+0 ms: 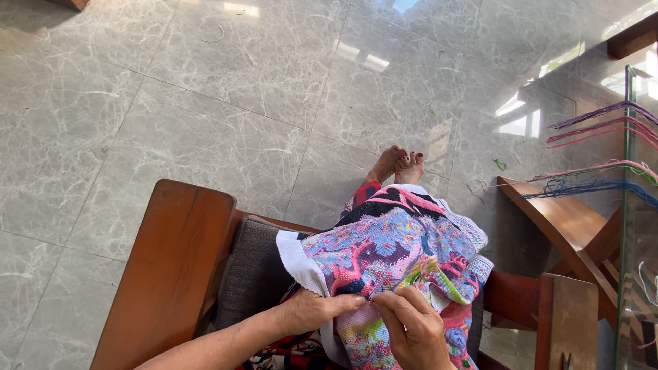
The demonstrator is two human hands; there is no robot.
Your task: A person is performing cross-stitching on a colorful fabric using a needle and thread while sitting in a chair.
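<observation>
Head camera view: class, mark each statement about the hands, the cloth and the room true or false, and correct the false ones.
1. Both hands touch the embroidered cloth. True: the left hand and right hand meet on it.
2. The cloth is plain white. False: it is stitched in many colours, with a white border.
3. The floor is grey marble-like tile. True.
4. Loose threads hang at the left. False: they hang at the right.
5. The person's feet wear shoes. False: they are bare.

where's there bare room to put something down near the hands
Free: the wide wooden armrest left of the grey cushion, and the marble floor beyond. Crowded: the lap, covered by the embroidered cloth that both hands pinch, left hand, right hand.
</observation>
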